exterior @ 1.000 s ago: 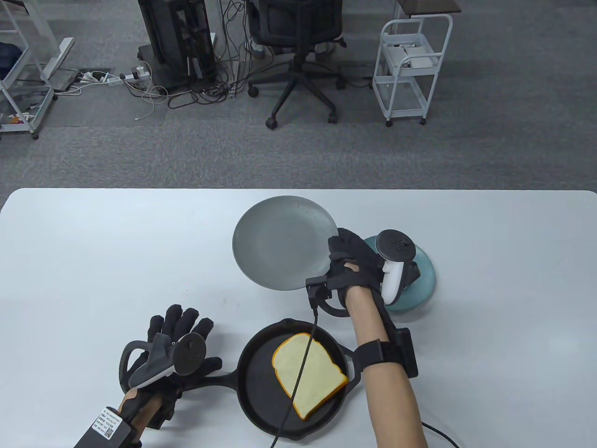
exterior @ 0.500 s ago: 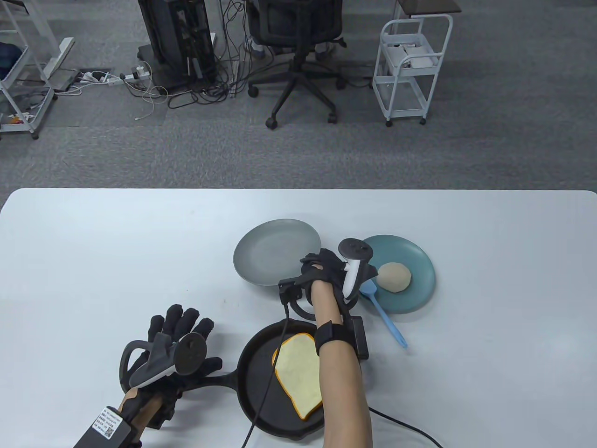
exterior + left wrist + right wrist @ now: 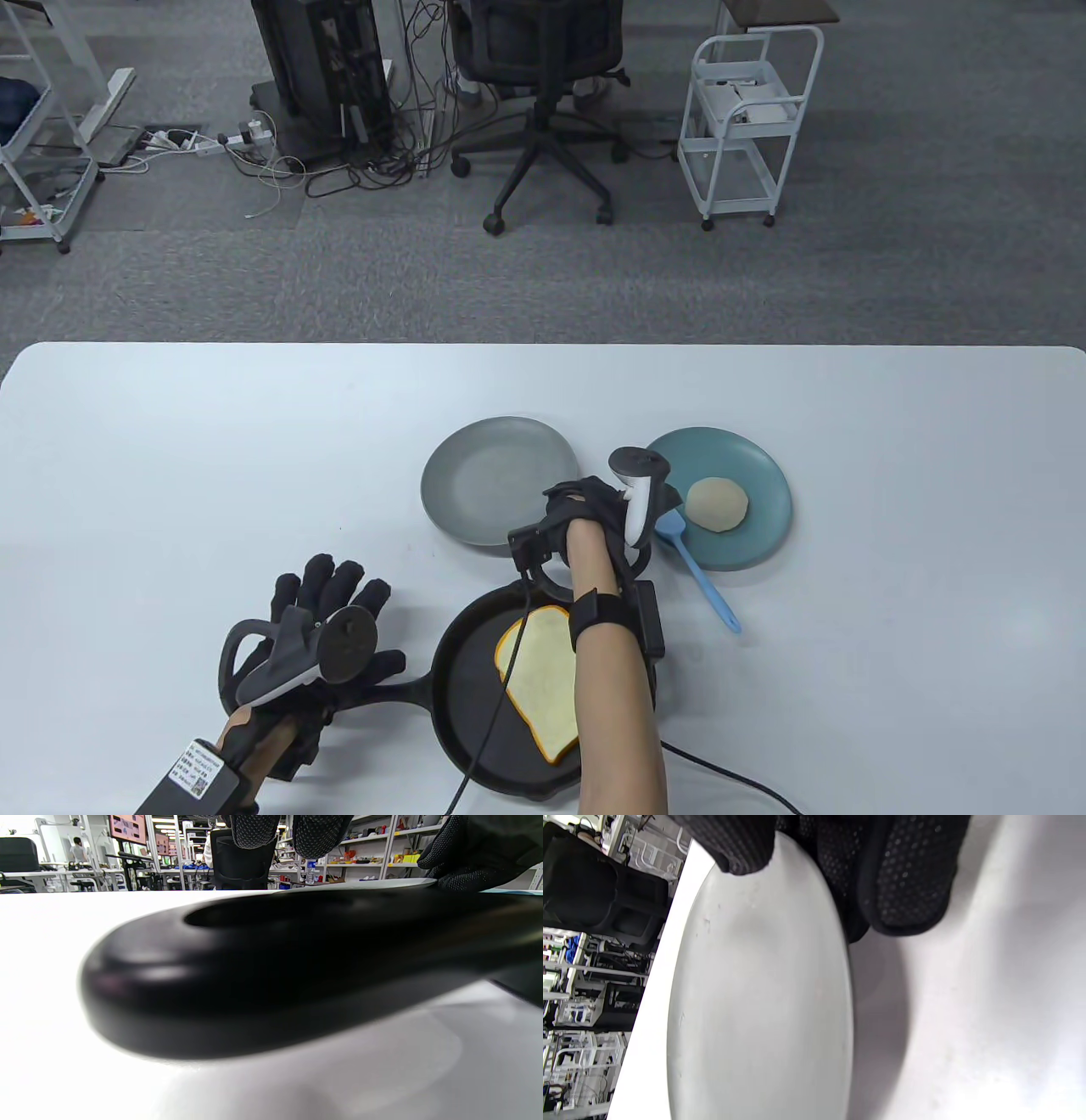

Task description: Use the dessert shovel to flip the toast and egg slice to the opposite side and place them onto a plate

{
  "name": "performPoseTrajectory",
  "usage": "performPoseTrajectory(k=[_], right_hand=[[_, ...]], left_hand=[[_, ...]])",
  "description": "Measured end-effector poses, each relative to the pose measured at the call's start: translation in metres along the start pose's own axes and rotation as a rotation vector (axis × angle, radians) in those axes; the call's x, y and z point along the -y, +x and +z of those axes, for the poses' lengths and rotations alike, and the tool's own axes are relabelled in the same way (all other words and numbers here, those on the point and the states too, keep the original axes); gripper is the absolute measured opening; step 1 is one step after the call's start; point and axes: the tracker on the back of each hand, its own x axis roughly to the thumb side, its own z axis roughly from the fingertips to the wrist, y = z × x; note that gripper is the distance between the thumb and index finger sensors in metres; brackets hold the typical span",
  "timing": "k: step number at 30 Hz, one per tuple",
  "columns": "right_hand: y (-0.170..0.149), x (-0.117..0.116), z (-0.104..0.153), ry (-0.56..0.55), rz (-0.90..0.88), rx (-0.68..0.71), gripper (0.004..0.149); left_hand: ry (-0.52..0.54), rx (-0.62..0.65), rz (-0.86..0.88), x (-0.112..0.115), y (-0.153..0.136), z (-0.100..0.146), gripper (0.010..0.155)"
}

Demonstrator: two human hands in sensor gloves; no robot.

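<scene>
A yellow-crusted toast slice (image 3: 536, 679) lies in the black pan (image 3: 475, 722) at the near edge, partly under my right forearm. My left hand (image 3: 327, 594) rests with straight fingers on the pan handle (image 3: 386, 689), which fills the left wrist view as a blurred handle (image 3: 275, 976). My right hand (image 3: 570, 503) pinches the right rim of the grey plate (image 3: 496, 480), thumb on top and fingers (image 3: 908, 878) under the plate (image 3: 755, 1005). The pale egg slice (image 3: 717, 505) sits on a teal plate (image 3: 755, 543). A blue dessert shovel (image 3: 702, 579) lies by that plate's near-left rim.
The white table (image 3: 212, 450) spreads wide to the left and right of the dishes. A black cable (image 3: 496, 713) from my right wrist crosses the pan. Beyond the far edge stand an office chair (image 3: 543, 85) and a white cart (image 3: 751, 119).
My right hand brought the grey plate down from a raised tilt and drew it nearer and left, uncovering the teal plate, egg slice and shovel. The left hand stayed still.
</scene>
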Motion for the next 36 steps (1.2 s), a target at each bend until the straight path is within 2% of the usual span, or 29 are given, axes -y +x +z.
performPoseTrajectory(k=[6, 9, 13, 17, 21, 30, 36], right_hand=[[0.003, -0.001, 0.005, 0.041, 0.032, 0.023, 0.075], [0.008, 0.0, 0.011, 0.024, 0.134, 0.051, 0.078], [0.009, 0.001, 0.017, 0.008, 0.162, 0.069, 0.078], [0.011, 0.009, 0.026, -0.001, 0.234, 0.125, 0.076], [0.016, 0.025, 0.05, 0.006, 0.302, 0.219, 0.076], [0.01, 0.082, 0.108, -0.212, 0.583, 0.431, 0.072], [-0.019, 0.108, 0.1, -0.387, 0.769, 0.37, 0.074]], left_hand=[[-0.001, -0.001, -0.003, 0.0, 0.0, 0.0, 0.093], [-0.001, 0.0, -0.003, 0.0, 0.001, 0.0, 0.093], [-0.001, 0.001, -0.004, 0.0, 0.001, 0.0, 0.093], [0.0, 0.002, -0.004, 0.0, 0.001, 0.0, 0.093], [-0.001, 0.006, -0.006, 0.0, 0.002, 0.0, 0.093], [0.002, 0.015, -0.009, 0.001, 0.004, 0.0, 0.093], [0.0, 0.022, -0.018, 0.002, 0.007, 0.001, 0.093]])
